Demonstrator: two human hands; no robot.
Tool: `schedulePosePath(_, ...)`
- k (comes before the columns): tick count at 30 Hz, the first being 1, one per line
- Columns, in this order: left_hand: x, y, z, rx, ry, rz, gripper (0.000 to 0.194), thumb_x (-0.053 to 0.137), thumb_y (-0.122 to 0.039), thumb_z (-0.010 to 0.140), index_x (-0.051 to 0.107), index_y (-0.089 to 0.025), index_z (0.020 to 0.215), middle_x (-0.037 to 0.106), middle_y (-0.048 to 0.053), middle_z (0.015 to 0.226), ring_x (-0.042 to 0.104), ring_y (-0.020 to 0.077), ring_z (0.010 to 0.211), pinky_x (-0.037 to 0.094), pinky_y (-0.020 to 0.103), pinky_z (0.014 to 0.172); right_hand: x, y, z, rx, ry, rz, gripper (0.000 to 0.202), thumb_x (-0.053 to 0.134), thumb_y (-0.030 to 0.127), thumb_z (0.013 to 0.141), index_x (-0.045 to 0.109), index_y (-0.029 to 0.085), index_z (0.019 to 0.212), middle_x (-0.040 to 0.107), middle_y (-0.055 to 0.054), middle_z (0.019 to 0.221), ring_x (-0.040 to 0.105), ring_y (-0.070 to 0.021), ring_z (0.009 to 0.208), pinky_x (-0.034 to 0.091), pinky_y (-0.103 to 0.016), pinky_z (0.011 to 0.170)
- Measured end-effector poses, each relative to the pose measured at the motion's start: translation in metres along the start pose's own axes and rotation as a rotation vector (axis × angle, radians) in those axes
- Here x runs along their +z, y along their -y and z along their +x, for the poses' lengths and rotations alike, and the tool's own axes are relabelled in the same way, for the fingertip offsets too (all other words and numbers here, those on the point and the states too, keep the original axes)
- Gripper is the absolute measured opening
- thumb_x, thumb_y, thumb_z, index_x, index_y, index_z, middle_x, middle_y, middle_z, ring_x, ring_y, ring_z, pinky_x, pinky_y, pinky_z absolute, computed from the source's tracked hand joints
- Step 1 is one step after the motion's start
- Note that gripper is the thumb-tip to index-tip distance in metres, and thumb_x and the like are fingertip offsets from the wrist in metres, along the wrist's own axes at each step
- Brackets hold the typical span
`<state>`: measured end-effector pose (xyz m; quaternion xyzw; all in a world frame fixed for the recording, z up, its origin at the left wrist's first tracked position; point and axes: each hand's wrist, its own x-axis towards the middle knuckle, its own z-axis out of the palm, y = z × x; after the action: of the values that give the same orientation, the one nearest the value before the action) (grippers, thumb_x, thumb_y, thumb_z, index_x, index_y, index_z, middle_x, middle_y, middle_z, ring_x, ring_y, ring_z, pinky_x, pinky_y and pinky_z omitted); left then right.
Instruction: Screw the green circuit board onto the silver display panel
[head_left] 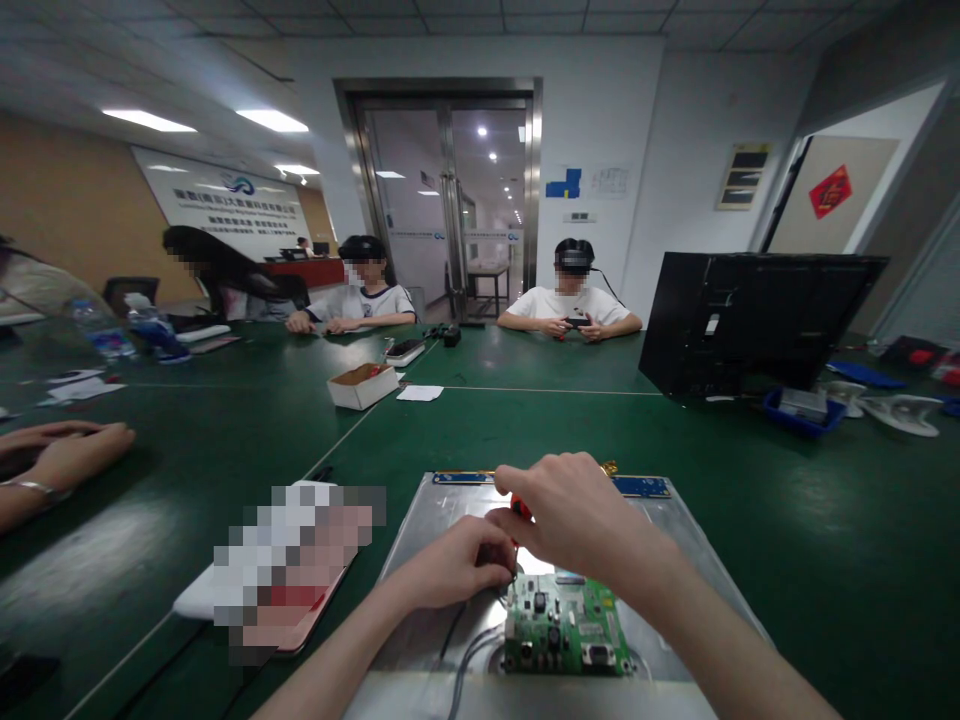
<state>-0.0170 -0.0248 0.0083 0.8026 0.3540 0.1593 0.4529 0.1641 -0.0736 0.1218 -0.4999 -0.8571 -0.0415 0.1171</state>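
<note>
A silvery metal panel (pixel 705 570) lies in front of me, with a narrow blue board strip (pixel 641 486) along its far edge. On it sits a green circuit board (pixel 566 625) with dark cables at its left side. My right hand (pixel 570 510) is closed around a red screwdriver handle (pixel 519 508), above the board's upper left corner. Beside that corner, my left hand (pixel 469 565) has its fingertips pinched together near the screwdriver's lower end; whether anything is between them is hidden.
Left of the panel lie a white case and a pink one (pixel 300 615). Farther off are a small open box (pixel 364 388), a white paper (pixel 420 393), a black monitor (pixel 750 320) and a blue tray (pixel 802 412). Other people sit around the green table (pixel 555 430).
</note>
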Motion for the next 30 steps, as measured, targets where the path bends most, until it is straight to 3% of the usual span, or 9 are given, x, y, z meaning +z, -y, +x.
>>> schedulePosePath(2, -0.0003, -0.0002, 0.0003, 0.006, 0.003, 0.002, 0.008, 0.062, -0.017, 0.073, 0.064, -0.018, 0.081, 0.066, -0.001, 0.077, 0.061, 0.0186, 0.073, 0.047, 0.026, 0.068, -0.0006, 0.0003, -0.0006, -0.019, -0.003, 0.025, 0.011, 0.062, 0.030, 0.090, 0.064, 0.022, 0.096, 0.075, -0.003, 0.078, 0.064, -0.0166, 0.063, 0.016, -0.030, 0.052)
schedulePosePath(5, -0.0021, -0.0020, 0.0015, 0.023, 0.017, 0.008, 0.003, 0.062, -0.016, 0.073, 0.061, -0.018, 0.073, 0.063, -0.003, 0.072, 0.058, 0.0173, 0.070, 0.046, 0.026, 0.068, -0.0041, 0.0012, -0.0031, -0.055, -0.003, 0.073, 0.020, 0.066, 0.025, 0.082, 0.062, 0.020, 0.101, 0.076, -0.002, 0.087, 0.064, -0.0159, 0.065, 0.018, -0.030, 0.051)
schedulePosePath(8, -0.0032, -0.0041, 0.0016, 0.036, 0.023, 0.013, 0.004, 0.062, -0.015, 0.073, 0.061, -0.019, 0.071, 0.063, -0.002, 0.072, 0.058, 0.0177, 0.071, 0.046, 0.027, 0.069, -0.0069, 0.0023, -0.0040, -0.049, 0.010, 0.064, 0.014, 0.068, 0.033, 0.086, 0.063, 0.022, 0.093, 0.076, -0.001, 0.082, 0.064, -0.0156, 0.064, 0.017, -0.029, 0.051)
schedulePosePath(12, -0.0019, -0.0039, -0.0002, 0.022, 0.004, 0.025, 0.010, 0.060, -0.014, 0.073, 0.064, -0.019, 0.082, 0.067, -0.001, 0.079, 0.060, 0.0188, 0.074, 0.046, 0.026, 0.070, -0.0058, 0.0032, -0.0013, 0.002, 0.033, -0.006, 0.026, 0.064, 0.045, 0.093, 0.064, 0.022, 0.082, 0.074, -0.003, 0.074, 0.065, -0.0167, 0.064, 0.014, -0.030, 0.051)
schedulePosePath(17, -0.0004, -0.0004, 0.0004, 0.019, -0.008, 0.044, 0.007, 0.060, -0.015, 0.073, 0.061, -0.018, 0.079, 0.063, -0.001, 0.074, 0.058, 0.0183, 0.071, 0.045, 0.026, 0.066, -0.0049, 0.0040, -0.0034, -0.035, 0.015, 0.027, 0.009, 0.063, 0.029, 0.089, 0.063, 0.021, 0.093, 0.074, -0.003, 0.078, 0.063, -0.0158, 0.062, 0.014, -0.030, 0.050)
schedulePosePath(21, -0.0017, 0.0003, 0.0021, 0.043, 0.006, 0.050, 0.011, 0.056, -0.012, 0.070, 0.061, -0.018, 0.078, 0.063, -0.002, 0.073, 0.058, 0.0180, 0.071, 0.045, 0.025, 0.066, -0.0083, 0.0057, -0.0075, -0.091, 0.024, 0.079, 0.017, 0.067, 0.026, 0.081, 0.062, 0.020, 0.096, 0.074, -0.003, 0.088, 0.063, -0.0158, 0.066, 0.017, -0.029, 0.050)
schedulePosePath(26, -0.0027, -0.0006, 0.0005, 0.059, -0.002, 0.062, 0.007, 0.058, -0.015, 0.071, 0.062, -0.019, 0.076, 0.066, -0.001, 0.077, 0.059, 0.0196, 0.075, 0.046, 0.027, 0.070, -0.0067, 0.0077, -0.0047, -0.016, 0.058, 0.004, 0.022, 0.062, 0.043, 0.093, 0.066, 0.022, 0.088, 0.074, -0.004, 0.077, 0.064, -0.0173, 0.064, 0.018, -0.030, 0.053)
schedulePosePath(30, -0.0017, 0.0003, 0.0001, 0.062, -0.010, 0.060, 0.010, 0.058, -0.016, 0.073, 0.063, -0.018, 0.082, 0.068, 0.000, 0.079, 0.060, 0.0201, 0.074, 0.046, 0.027, 0.068, -0.0051, 0.0076, -0.0041, -0.024, 0.036, 0.005, 0.013, 0.060, 0.032, 0.093, 0.065, 0.021, 0.089, 0.074, -0.004, 0.077, 0.064, -0.0169, 0.063, 0.017, -0.030, 0.052)
